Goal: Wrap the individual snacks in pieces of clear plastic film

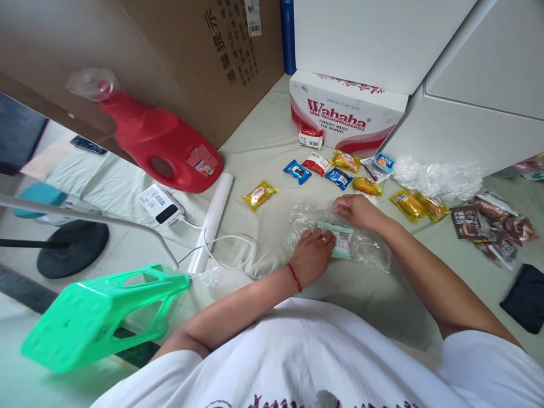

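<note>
One pale-green packet (343, 241) lies amid crumpled clear film (376, 253), on or inside it, cannot tell which, on the pale cloth (263, 158) before the wearer. Left hand (313, 254), ring and red cord worn, palm down over the packet's near-left part, fingers extended onto it; gripping or merely resting, unclear. Right hand (355, 209) at the film's far edge, fingers curled in toward the thumb; whether film is pinched there, cannot tell. Beyond the hands, loose yellow, blue and red-and-white packets scattered in front of a Wahaha carton (335, 122). Single yellow packet (260, 195) apart, to the left. Far right: brown packets (488, 221) heaped, near a black item (526, 297).
</note>
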A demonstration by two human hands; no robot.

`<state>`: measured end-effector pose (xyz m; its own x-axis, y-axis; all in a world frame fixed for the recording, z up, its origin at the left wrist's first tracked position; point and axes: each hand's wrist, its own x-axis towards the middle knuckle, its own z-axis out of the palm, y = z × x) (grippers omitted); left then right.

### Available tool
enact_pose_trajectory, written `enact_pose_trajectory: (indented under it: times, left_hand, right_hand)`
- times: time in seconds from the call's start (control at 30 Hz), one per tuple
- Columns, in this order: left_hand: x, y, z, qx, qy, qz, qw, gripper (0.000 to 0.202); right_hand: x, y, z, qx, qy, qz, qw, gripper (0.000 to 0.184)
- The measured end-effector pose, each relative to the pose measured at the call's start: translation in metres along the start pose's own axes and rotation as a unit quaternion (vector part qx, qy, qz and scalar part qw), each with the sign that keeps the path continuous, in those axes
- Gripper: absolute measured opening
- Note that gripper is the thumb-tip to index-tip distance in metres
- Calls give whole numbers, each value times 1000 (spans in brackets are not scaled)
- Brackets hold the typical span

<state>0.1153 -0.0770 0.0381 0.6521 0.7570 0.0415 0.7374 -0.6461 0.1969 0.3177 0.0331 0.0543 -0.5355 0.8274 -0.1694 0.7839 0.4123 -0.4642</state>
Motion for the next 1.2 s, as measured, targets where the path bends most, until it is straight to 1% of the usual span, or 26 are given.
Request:
enact_pose_trajectory:
  times: [0.07,0.13,0.2,0.3,0.37,0.43,0.53,0.6,0.67,0.7,0.77,0.8,0.87,0.93,0.97,1.0,1.03,1.13,1.2]
  left_hand:
    - [-1,1,1,1,-1,2,1000,30]
    - [-3,1,3,-3,-3,0,1000,31]
    - [-5,0,6,-17,-5,-9,1000,31]
    - [-11,-7,14,-77,8,-25,997,30]
    - [-17,-14,21,-146,44,-18,988,30]
    - [-23,-22,28,-220,90,2,971,34]
    - [-32,-30,37,-300,140,29,943,36]
    - [-37,-34,41,-336,160,24,928,33]
    - [-40,-40,45,-358,184,-23,915,29]
    - [-41,-46,46,-359,198,-64,910,28]
    - [-42,-60,47,-347,223,-170,895,27]
    - [-43,-68,47,-336,235,-228,883,26]
    - [-41,-84,44,-317,262,-334,848,24]
    - [-37,-95,38,-309,288,-402,813,28]
    - [-34,-97,35,-305,283,-416,808,31]
    - [-30,-97,30,-300,264,-419,815,35]
    - [-26,-95,26,-294,236,-414,828,37]
    - [-15,-82,12,-256,118,-389,877,33]
    - [-11,-75,4,-248,52,-360,898,23]
  right_hand:
    - [-21,-7,0,18,23,-46,999,29]
    - [-43,-17,8,6,40,-86,995,34]
    - [-63,-29,25,-12,62,-105,992,36]
    - [-85,-43,58,-20,122,-108,987,41]
    - [-92,-48,77,-12,153,-111,982,46]
    - [-95,-50,91,-5,166,-123,978,53]
    - [-94,-51,101,1,161,-140,977,59]
    - [-92,-50,102,3,154,-145,977,58]
    - [-91,-47,101,0,143,-148,979,54]
    - [-91,-46,100,-2,139,-148,979,52]
    - [-92,-42,98,-7,131,-148,980,50]
    - [-93,-41,97,-9,129,-147,981,51]
    - [-93,-38,96,-13,124,-144,982,52]
    - [-93,-37,98,-16,118,-144,982,53]
    - [-92,-37,99,-16,118,-144,982,53]
    - [-91,-37,100,-15,122,-145,982,53]
    - [-91,-36,101,-14,126,-144,981,52]
    - [-90,-35,102,-14,128,-141,981,50]
    - [-91,-35,101,-15,125,-138,982,49]
